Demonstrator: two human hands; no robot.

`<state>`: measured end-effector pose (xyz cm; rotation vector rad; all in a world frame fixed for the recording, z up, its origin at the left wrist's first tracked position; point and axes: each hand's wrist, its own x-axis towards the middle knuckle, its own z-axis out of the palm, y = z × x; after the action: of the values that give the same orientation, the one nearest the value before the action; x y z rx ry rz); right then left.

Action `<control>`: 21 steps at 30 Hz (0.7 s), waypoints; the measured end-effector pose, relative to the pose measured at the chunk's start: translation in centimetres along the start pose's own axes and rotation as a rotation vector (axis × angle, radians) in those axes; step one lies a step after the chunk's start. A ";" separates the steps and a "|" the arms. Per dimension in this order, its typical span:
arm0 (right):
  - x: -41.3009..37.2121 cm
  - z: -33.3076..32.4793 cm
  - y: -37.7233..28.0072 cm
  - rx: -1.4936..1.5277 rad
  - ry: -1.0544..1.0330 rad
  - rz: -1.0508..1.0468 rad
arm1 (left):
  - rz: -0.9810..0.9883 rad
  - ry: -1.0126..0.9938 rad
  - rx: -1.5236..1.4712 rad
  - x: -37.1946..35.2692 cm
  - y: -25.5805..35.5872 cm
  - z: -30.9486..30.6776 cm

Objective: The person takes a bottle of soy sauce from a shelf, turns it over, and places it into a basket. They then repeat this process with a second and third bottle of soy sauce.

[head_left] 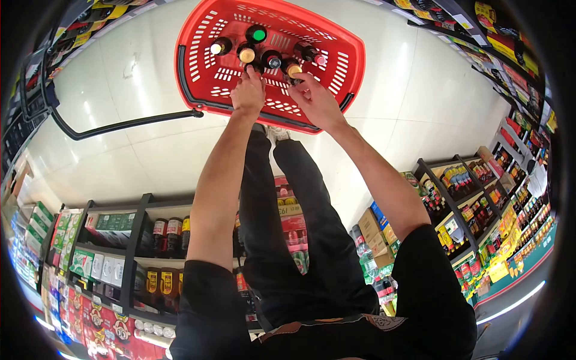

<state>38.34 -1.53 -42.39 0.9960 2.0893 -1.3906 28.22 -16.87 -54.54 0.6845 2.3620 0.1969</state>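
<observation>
Both my hands reach down into a red plastic basket (354, 57) with slotted walls. Inside it stand several dark bottles with different caps: a green-capped bottle (257, 34), a bottle with a pale yellow cap (217, 48), a tan-capped bottle (246, 55), a dark-capped bottle (272, 60) and a gold-capped bottle (293, 69). A pink-capped bottle (312, 54) leans at the right. My left hand (248, 95) is closed at the top of another dark bottle, mostly hidden by its fingers. Beside the gold cap, my right hand (315, 101) has its thumb and fingers apart.
The basket's black handle (129, 125) swings out to the left over the pale tiled floor (159, 147). Stocked shelves (138, 240) with bottles and boxes stand at lower left, and more shelving (462, 204) at right. My shoes and legs are just below the basket.
</observation>
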 end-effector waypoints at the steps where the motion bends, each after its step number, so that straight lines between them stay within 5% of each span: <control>1: -0.2 -0.1 -0.1 0.000 0.005 -0.002 | -0.026 -0.027 -0.009 0.0 0.2 -0.2; 11: -0.7 0.0 0.7 -0.184 0.009 -0.092 | -0.029 -0.046 -0.010 -2.4 0.7 -3.5; 13: 0.1 2.3 1.6 -0.660 0.137 -0.448 | 0.109 0.118 -0.033 -3.8 -0.1 -3.2; 14: 1.1 3.3 1.7 -0.759 0.015 -0.401 | 0.129 0.164 -0.073 -4.5 -0.2 -3.2; 21: 4.7 8.3 2.4 -0.914 0.111 -0.351 | 0.367 0.089 0.074 -6.0 -1.2 -3.4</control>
<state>36.90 -7.06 -50.46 0.3328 2.6416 -0.3560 29.40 -20.85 -48.94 1.1652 2.3182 0.3046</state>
